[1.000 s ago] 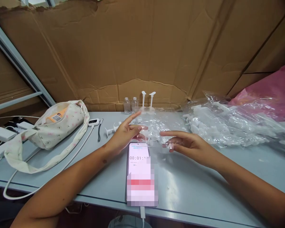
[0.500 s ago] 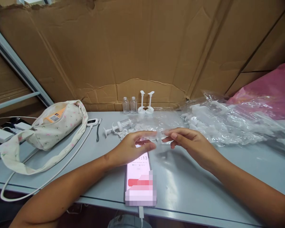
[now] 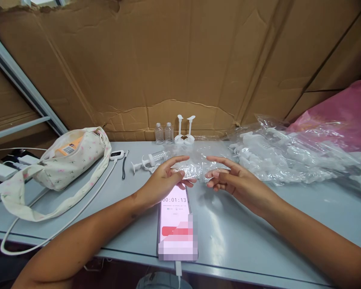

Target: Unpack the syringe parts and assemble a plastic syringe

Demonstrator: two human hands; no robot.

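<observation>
My left hand (image 3: 165, 178) hovers above the top of the phone, fingers apart and thumb bent inward. Facing it, my right hand (image 3: 236, 178) has its fingers loosely spread, with a gap between the two hands. Behind the fingers lies a crinkled clear plastic bag (image 3: 203, 154); I cannot tell whether any fingertip touches it. Just beyond my left hand, a clear ribbed container with a white pump-like end (image 3: 153, 159) lies on its side. Two small clear bottles (image 3: 164, 133) stand at the back, beside two upright white pump-like parts (image 3: 185, 134).
A phone (image 3: 176, 224) showing a timer lies at the grey table's (image 3: 258, 245) front edge, cable attached. A patterned cloth bag (image 3: 75, 160) and white cable are left. A large clear bag of white parts (image 3: 282, 156) lies right, before a pink bag (image 3: 339, 112). Cardboard (image 3: 180, 60) stands behind.
Both hands have opened, their fingers spreading apart. My left hand has shifted slightly left, uncovering more of the phone's timer. The surrounding objects stay where they were.
</observation>
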